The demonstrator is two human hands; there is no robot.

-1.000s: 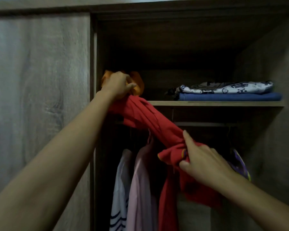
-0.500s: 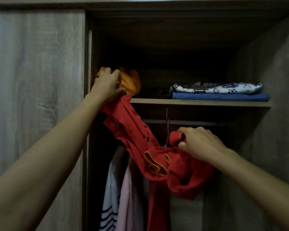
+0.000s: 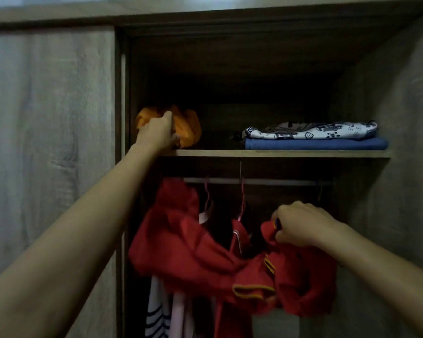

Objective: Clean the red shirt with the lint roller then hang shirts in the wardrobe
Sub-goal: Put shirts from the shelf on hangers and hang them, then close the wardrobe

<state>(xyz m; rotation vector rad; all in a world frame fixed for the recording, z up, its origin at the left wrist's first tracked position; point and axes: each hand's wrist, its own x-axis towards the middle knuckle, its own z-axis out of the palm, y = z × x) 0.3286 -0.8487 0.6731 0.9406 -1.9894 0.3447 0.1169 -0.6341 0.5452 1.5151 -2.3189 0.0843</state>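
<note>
The red shirt [image 3: 193, 245] sags in a crumpled bunch below the hanging rail [image 3: 279, 182] inside the open wardrobe. Its left part reaches up close to the rail. My right hand [image 3: 300, 225] pinches a fold of the shirt's right edge, just under the rail. My left hand [image 3: 156, 132] is up on the shelf [image 3: 279, 153], with fingers curled into an orange garment [image 3: 188, 128] lying at the shelf's left end. Two thin pink hangers [image 3: 242, 198] hang from the rail behind the red shirt. No lint roller is in view.
A patterned white cloth [image 3: 310, 131] lies folded on a blue one [image 3: 315, 143] at the shelf's right. A striped shirt [image 3: 156, 315] and a pale pink shirt [image 3: 178, 318] hang low on the left. The wooden door panel [image 3: 49, 142] fills the left side.
My left hand let go of the red shirt and moved onto the orange garment. The shirt's left end dropped from the shelf edge to below the rail. My right hand stayed under the rail.
</note>
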